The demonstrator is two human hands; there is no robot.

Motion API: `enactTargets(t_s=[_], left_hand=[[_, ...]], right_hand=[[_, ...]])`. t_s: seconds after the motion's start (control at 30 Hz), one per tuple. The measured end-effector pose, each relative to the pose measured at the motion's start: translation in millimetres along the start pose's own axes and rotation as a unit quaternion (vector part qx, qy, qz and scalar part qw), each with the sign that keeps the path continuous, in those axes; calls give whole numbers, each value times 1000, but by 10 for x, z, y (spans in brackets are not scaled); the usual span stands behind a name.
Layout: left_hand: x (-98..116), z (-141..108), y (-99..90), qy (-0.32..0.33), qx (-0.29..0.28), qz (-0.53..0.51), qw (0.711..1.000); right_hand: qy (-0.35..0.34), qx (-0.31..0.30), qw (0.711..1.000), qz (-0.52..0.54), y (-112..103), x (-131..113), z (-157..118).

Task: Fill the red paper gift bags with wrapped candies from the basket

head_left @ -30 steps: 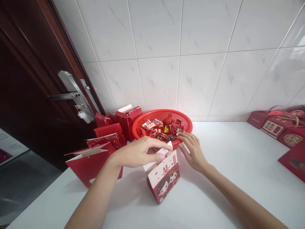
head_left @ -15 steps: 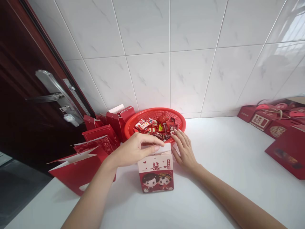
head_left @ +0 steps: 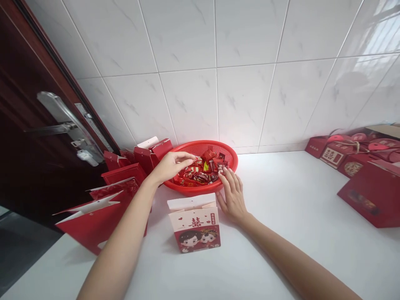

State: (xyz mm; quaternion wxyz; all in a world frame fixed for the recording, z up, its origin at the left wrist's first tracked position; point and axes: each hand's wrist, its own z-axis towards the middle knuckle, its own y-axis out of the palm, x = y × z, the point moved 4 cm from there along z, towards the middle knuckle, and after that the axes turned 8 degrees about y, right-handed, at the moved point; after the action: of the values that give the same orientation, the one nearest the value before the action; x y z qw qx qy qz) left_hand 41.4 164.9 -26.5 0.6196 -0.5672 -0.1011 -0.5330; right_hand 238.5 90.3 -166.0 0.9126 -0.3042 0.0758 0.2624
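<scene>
- left hand [head_left: 171,166] has left the top of the gift bag and moved forward, now hovering over the near left side of the basket
- paper gift bag [head_left: 195,223] stands upright on its own on the white countertop [head_left: 290,216], well in from the near edge, its cream top printed with a red double-happiness character and its red lower panel with a cartoon bride and groom; its top flaps stand open
- left hand is half open, fingers loosely curved toward the candies, with nothing visibly in its grip
- right hand [head_left: 233,196] is open with fingers spread, its fingertips [head_left: 222,176] at the basket's near right rim; it holds nothing and sits just beside the gift bag's right corner
- red plastic mesh basket [head_left: 215,146] sits at the back edge of the countertop against the white marble-look wall tiles [head_left: 187,83], filled with red-wrapped candies [head_left: 200,175]
- folded red gift bags [head_left: 96,223] stand in a row along the countertop's left edge, by the dark wooden door [head_left: 37,54] and its steel lever handle [head_left: 59,121]
- red gift boxes [head_left: 370,193] lie in the back right corner, one with a double-happiness label [head_left: 331,157] and twine
</scene>
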Motion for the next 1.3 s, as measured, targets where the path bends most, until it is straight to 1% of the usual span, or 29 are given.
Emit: enactTargets(t_s=[0.07, 0.1, 0.13, 0.17, 0.23, 0.27, 0.3, 0.33, 0.4, 0.5, 0.57, 0.63, 0.7, 0.87, 0.97, 1.03, 1.13, 1.2, 1.3], left_hand=[[-149, 132, 21, -16, -28, 36, 999], [-209, 185, 39, -29, -52, 62, 996], [-258, 226, 72, -42, -92, 91, 991], [-295, 253, 118, -54, -144, 119, 981], [-332, 272, 232, -71, -255, 166, 950], [-335, 274, 289, -74, -299, 181, 934], [-334, 279, 342, -76, -328, 193, 922], [-331, 288, 388, -77, -345, 204, 913], [-340, 319, 454, -84, -355, 236, 901], [-388, 355, 500, -98, -373, 273, 882], [-420, 362, 505, -94, -388, 268, 877], [-448, 351, 505, -80, -399, 249, 879], [-482, 333, 505, -74, -390, 239, 886], [-541, 295, 545, -79, -333, 247, 906], [-524, 289, 536, -75, -294, 233, 924], [-516, 284, 500, -77, -263, 208, 939], [-502, 284, 438, -58, -212, 169, 961], [-476, 294, 401, -28, -164, 142, 976], [-413, 305, 352, 20, -83, 105, 991]], right_hand=[[-2, 3, 1000, -1, -3, -7, 0], [-4, 6, 1000, -1, -7, -12, 1], [-6, 10, 1000, 0, -10, -17, 2], [-8, 14, 1000, 1, -14, -21, 3], [-10, 19, 1000, 4, -16, -26, 5], [-9, 20, 1000, 5, -15, -25, 5], [-9, 21, 1000, 7, -13, -24, 5], [-8, 21, 1000, 10, -11, -21, 4], [-6, 21, 1000, 16, -6, -15, 0], [-5, 18, 1000, 25, -1, -7, -4], [-7, 18, 999, 28, -4, -2, -4], [-9, 20, 999, 32, -10, 5, 1], [-9, 14, 999, 37, -13, 15, 9], [-13, -5, 1000, 25, -14, 34, 5], [-14, -2, 1000, 14, -63, 42, 0], [-21, 4, 999, 28, -127, 46, 44], [-4, -13, 996, 91, -207, 67, 270], [39, -52, 987, 147, -198, 82, 528], [105, -134, 964, 204, -62, 63, 945]])
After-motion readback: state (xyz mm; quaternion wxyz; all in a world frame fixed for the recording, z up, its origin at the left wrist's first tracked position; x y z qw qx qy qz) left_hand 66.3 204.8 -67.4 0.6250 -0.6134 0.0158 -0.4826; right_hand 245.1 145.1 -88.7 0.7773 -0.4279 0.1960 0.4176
